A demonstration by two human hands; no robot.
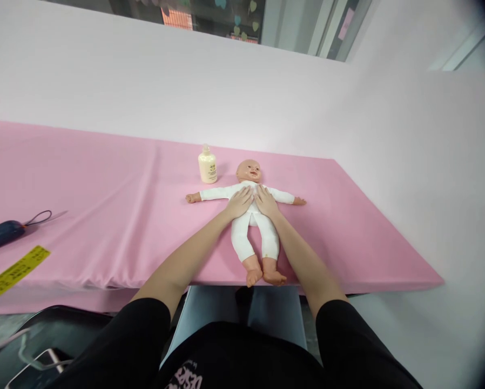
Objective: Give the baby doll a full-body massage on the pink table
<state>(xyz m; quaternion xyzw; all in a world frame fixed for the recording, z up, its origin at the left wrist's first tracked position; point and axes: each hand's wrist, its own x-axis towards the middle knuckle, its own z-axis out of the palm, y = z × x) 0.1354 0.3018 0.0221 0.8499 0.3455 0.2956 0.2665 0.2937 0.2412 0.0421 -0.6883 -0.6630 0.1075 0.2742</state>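
Doll (pixel 251 214) on its back, chest under both hands (pixel 241 202)

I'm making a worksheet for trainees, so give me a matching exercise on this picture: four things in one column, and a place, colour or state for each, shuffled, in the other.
1. Doll
2. Bottle
3. Strip
4. Left hand

A. On the doll's chest
B. Bright yellow, at the picture's left edge
C. On its back, arms outspread
D. Upright near the doll's head

Pairs: 1-C, 2-D, 3-B, 4-A
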